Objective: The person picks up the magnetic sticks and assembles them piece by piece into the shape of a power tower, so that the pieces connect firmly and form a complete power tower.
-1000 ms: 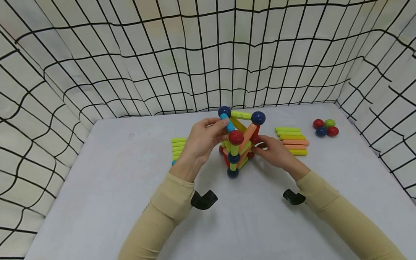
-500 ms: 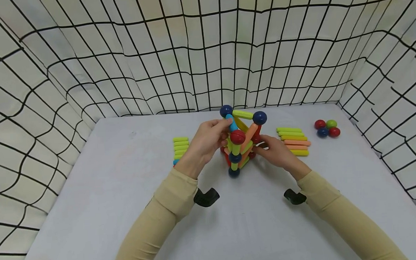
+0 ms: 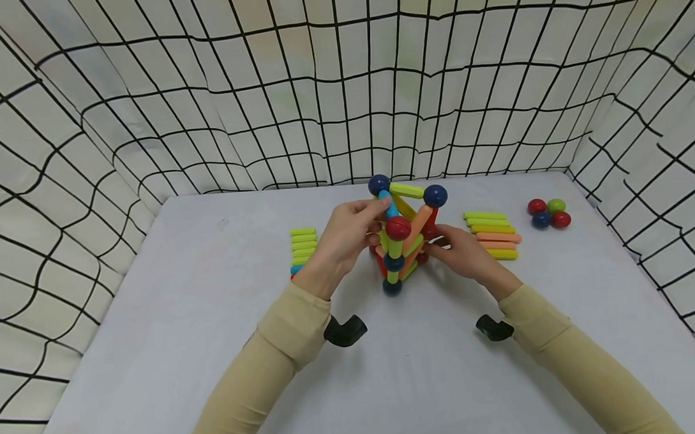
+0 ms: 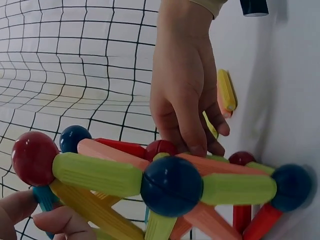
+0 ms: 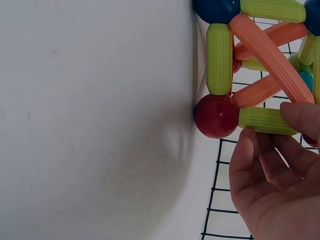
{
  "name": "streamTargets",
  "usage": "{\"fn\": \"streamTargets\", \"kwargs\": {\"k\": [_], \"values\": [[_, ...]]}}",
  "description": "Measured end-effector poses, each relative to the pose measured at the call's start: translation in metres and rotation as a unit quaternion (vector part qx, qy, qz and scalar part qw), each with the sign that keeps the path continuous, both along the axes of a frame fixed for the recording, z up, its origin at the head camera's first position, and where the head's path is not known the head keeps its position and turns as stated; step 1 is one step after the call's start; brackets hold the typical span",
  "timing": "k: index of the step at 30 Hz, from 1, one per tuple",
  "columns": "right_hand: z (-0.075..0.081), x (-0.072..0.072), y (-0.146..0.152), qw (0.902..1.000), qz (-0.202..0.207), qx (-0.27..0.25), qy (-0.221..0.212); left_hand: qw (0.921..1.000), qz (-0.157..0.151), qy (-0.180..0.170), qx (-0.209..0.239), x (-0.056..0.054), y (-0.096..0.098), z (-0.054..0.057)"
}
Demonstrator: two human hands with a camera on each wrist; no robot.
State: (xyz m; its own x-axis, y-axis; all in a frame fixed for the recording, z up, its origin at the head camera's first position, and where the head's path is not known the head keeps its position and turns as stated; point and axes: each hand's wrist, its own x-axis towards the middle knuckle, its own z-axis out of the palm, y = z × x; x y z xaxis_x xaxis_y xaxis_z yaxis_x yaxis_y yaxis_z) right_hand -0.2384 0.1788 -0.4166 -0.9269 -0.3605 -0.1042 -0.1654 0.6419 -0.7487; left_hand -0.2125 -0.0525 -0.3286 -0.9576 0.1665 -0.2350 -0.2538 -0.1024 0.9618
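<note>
A toy structure of coloured sticks and balls stands upright on the white table, with a red ball (image 3: pixel 398 228) at its near top corner. My left hand (image 3: pixel 348 236) pinches the blue stick (image 3: pixel 391 209), which runs between that red ball and a dark blue ball (image 3: pixel 379 185). In the left wrist view, thumb and finger lie on either side of this blue stick (image 4: pixel 44 197). Low on the right side, my right hand (image 3: pixel 458 251) holds a green stick (image 5: pixel 262 120) beside a red ball (image 5: pixel 216 116). Some of the right fingers are hidden behind the structure.
Green sticks (image 3: pixel 304 246) lie in a row left of the structure, partly covered by the left hand. More sticks (image 3: pixel 490 230), green, yellow and orange, lie on the right. Several loose balls (image 3: pixel 541 220) sit farther right. Black grid netting (image 3: pixel 343 96) surrounds the back and sides.
The left hand has shifted slightly right on the blue stick. Both hands otherwise keep their places on the structure, and the whole view drifts a little.
</note>
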Motion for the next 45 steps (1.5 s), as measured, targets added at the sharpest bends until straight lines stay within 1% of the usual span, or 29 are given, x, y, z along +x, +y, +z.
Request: {"fn": "streamTargets", "kwargs": {"k": [4, 7, 9, 10, 11, 12, 13, 14, 16, 18, 20, 22, 23, 25, 27, 29, 31, 33, 35, 36, 37, 38, 39, 40, 42, 44, 45], "values": [[-0.002, 0.0, 0.001, 1.0, -0.002, -0.001, -0.003, 0.9996, 0.015, -0.023, 0.012, -0.002, 0.003, -0.002], [-0.002, 0.0, 0.002, 1.0, -0.004, -0.005, -0.002, 0.9994, 0.023, -0.022, 0.014, -0.002, 0.004, -0.003], [-0.002, 0.001, 0.003, 1.0, -0.006, -0.006, -0.003, 0.9997, 0.022, 0.0, 0.007, 0.001, 0.004, -0.005], [-0.002, 0.002, 0.003, 0.9999, -0.007, -0.006, -0.004, 0.9995, 0.021, 0.021, -0.006, 0.003, 0.004, -0.006], [-0.002, 0.003, 0.004, 1.0, -0.007, -0.006, -0.004, 0.9982, 0.019, 0.05, -0.025, 0.006, 0.003, -0.007], [-0.002, 0.004, 0.005, 0.9999, -0.008, -0.005, -0.004, 0.995, 0.016, 0.084, -0.052, 0.009, 0.003, -0.009], [-0.002, 0.005, 0.005, 0.9999, -0.009, -0.004, -0.005, 0.9891, 0.014, 0.12, -0.084, 0.014, 0.002, -0.011], [-0.001, 0.006, 0.006, 0.9999, -0.011, -0.003, -0.006, 0.9803, 0.01, 0.159, -0.117, 0.017, 0.002, -0.014], [-0.002, 0.006, 0.006, 0.9999, -0.014, -0.002, -0.007, 0.957, -0.001, 0.227, -0.18, 0.023, 0.001, -0.02], [-0.002, 0.006, 0.006, 0.9998, -0.019, 0.0, -0.008, 0.9355, -0.018, 0.271, -0.226, 0.027, 0.0, -0.024], [-0.002, 0.006, 0.006, 0.9998, -0.021, 0.001, -0.007, 0.9216, -0.032, 0.297, -0.248, 0.027, 0.0, -0.028], [-0.003, 0.007, 0.006, 0.9998, -0.018, -0.003, 0.0, 0.9109, -0.031, 0.312, -0.268, 0.027, -0.001, -0.03], [-0.003, 0.007, 0.006, 0.9998, -0.017, -0.004, 0.003, 0.9067, -0.023, 0.318, -0.276, 0.027, -0.002, -0.031], [-0.003, 0.009, 0.007, 0.9998, -0.012, -0.009, 0.012, 0.9023, -0.001, 0.323, -0.285, 0.024, -0.004, -0.032], [-0.002, 0.012, 0.008, 0.9997, -0.004, -0.011, 0.023, 0.903, 0.023, 0.318, -0.288, 0.02, -0.006, -0.034], [-0.003, 0.015, 0.009, 0.9992, 0.014, -0.011, 0.036, 0.9085, 0.045, 0.305, -0.282, 0.013, -0.008, -0.035], [-0.002, 0.019, 0.009, 0.9976, 0.047, -0.011, 0.049, 0.9234, 0.054, 0.28, -0.257, 0.005, -0.012, -0.037], [0.0, 0.021, 0.009, 0.9945, 0.086, -0.012, 0.058, 0.94, 0.052, 0.252, -0.224, -0.003, -0.017, -0.037], [0.002, 0.022, 0.009, 0.9923, 0.11, -0.012, 0.055, 0.9494, 0.039, 0.229, -0.211, -0.01, -0.024, -0.036], [0.004, 0.021, 0.009, 0.9927, 0.109, -0.013, 0.05, 0.9502, 0.029, 0.221, -0.218, -0.013, -0.029, -0.036], [0.005, 0.02, 0.009, 0.9941, 0.098, -0.014, 0.043, 0.9467, 0.019, 0.218, -0.236, -0.016, -0.035, -0.036], [0.007, 0.019, 0.01, 0.9964, 0.077, -0.015, 0.034, 0.9406, 0.008, 0.216, -0.262, -0.018, -0.042, -0.035], [0.008, 0.017, 0.01, 0.9983, 0.051, -0.016, 0.025, 0.9305, -0.007, 0.217, -0.295, -0.02, -0.049, -0.035], [0.009, 0.015, 0.011, 0.9995, 0.021, -0.018, 0.015, 0.9174, -0.024, 0.218, -0.332, -0.021, -0.057, -0.035], [0.011, 0.011, 0.012, 0.9991, -0.033, -0.028, 0.003, 0.8885, -0.066, 0.217, -0.399, -0.021, -0.074, -0.038], [0.012, 0.008, 0.013, 0.9969, -0.07, -0.036, -0.003, 0.8641, -0.116, 0.209, -0.443, -0.018, -0.091, -0.043], [0.012, 0.007, 0.015, 0.9961, -0.079, -0.041, -0.003, 0.8516, -0.139, 0.207, -0.461, -0.015, -0.099, -0.046]]}}
